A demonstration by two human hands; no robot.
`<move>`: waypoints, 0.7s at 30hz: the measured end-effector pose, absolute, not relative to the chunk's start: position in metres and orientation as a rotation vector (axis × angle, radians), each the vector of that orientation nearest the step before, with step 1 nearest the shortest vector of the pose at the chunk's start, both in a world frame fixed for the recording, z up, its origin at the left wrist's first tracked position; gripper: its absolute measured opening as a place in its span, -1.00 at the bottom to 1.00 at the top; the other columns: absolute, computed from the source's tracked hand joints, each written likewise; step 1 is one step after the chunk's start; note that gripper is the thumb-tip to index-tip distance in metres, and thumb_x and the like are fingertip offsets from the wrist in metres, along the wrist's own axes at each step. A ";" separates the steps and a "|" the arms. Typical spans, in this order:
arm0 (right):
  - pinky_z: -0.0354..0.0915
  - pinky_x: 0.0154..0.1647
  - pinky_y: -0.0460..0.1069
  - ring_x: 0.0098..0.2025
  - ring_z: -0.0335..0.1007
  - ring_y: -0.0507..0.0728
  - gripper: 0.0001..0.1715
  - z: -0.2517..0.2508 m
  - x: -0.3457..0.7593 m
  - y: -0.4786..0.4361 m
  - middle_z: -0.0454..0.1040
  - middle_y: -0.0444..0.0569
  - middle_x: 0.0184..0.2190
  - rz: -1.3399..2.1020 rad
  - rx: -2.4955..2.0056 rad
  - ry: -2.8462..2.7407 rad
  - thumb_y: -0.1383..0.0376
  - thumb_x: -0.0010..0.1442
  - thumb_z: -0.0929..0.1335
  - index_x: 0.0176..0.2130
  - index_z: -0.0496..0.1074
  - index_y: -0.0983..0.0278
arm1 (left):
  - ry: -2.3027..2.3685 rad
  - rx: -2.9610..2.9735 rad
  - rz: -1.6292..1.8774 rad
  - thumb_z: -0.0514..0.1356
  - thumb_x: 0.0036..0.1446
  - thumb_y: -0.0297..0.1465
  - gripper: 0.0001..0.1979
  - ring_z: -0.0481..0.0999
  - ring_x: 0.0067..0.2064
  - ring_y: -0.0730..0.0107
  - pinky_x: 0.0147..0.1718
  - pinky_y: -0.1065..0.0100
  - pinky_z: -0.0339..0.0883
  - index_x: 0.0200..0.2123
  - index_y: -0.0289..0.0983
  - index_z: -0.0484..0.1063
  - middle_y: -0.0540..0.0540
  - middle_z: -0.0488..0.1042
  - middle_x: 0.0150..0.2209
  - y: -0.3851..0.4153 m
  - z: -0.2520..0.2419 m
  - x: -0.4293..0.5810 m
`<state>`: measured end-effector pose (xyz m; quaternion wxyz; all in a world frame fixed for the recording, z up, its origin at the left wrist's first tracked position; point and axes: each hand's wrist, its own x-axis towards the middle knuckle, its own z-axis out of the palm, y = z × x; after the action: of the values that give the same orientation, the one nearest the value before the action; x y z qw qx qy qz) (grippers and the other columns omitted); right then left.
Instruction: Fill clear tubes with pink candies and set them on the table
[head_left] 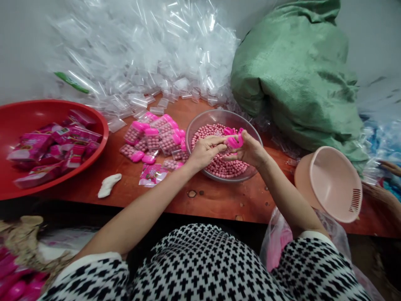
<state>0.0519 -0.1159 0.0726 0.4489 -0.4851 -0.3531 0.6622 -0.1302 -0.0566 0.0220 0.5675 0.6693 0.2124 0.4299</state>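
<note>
The bright pink plastic cap (pixel 234 142) sits pinched in your right hand (pixel 250 151), held just over the clear glass bowl of small pink round candies (pixel 200 123), probably so anything dropped falls back in. Your left hand (pixel 203 151) meets it from the other side, fingers curled closed against the cap and what looks like a small clear container, though I cannot tell that for sure. The bowl stands mid-table on the reddish-brown wooden table (pixel 219 200). Just left of it lies a cluster of filled clear pink-capped boxes (pixel 156 138). At the left edge sits a red plastic basin of pink packets (pixel 19 117); a pale pink plastic colander (pixel 328 184) overhangs the near right edge.
</note>
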 end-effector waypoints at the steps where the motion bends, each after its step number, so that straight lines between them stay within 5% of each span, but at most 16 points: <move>1: 0.59 -0.21 0.13 -0.31 0.57 0.14 -0.48 0.073 0.050 -0.116 0.57 -0.06 -0.45 1.723 -1.215 -0.833 -0.15 0.11 0.41 -0.34 0.47 0.25 | 0.512 1.591 1.011 0.31 0.09 -0.29 -0.74 0.57 0.05 0.15 0.18 0.12 0.34 -0.17 -0.23 0.68 -0.18 0.64 -0.06 -0.056 0.022 -0.130; 10: 0.61 -0.17 0.11 -0.42 0.56 0.08 -0.78 0.063 0.022 -0.109 0.51 -0.16 -0.60 1.548 -1.186 -0.619 0.17 0.18 0.39 -0.38 0.41 0.27 | 0.512 1.585 1.054 0.27 0.09 -0.33 -0.78 0.58 0.02 0.14 0.14 0.15 0.36 -0.24 -0.27 0.68 -0.19 0.64 -0.10 -0.055 0.024 -0.131; 15: 0.60 -0.34 0.00 -0.52 0.49 0.03 -0.58 0.064 0.015 -0.102 0.48 -0.17 -0.62 1.565 -1.259 -0.647 -0.04 0.26 0.33 -0.30 0.44 0.27 | 0.552 1.556 1.034 0.23 0.12 -0.34 -0.77 0.59 -0.01 0.16 0.11 0.16 0.39 -0.25 -0.28 0.66 -0.16 0.66 -0.10 -0.058 0.026 -0.128; 21: 0.52 -0.40 -0.06 -0.35 0.55 0.07 -0.24 0.082 0.044 -0.089 0.56 -0.04 -0.39 1.348 -1.423 -1.029 -0.36 0.11 0.30 -0.18 0.47 0.25 | 0.681 1.415 1.246 0.28 0.16 -0.19 -0.66 0.58 0.02 0.18 0.10 0.14 0.41 -0.06 -0.25 0.61 -0.08 0.65 -0.05 -0.041 0.032 -0.146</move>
<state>0.0440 -0.0894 0.0820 0.4475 -0.5748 -0.4156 0.5447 -0.1462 -0.0413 0.0315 0.5384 0.5949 0.2864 0.5237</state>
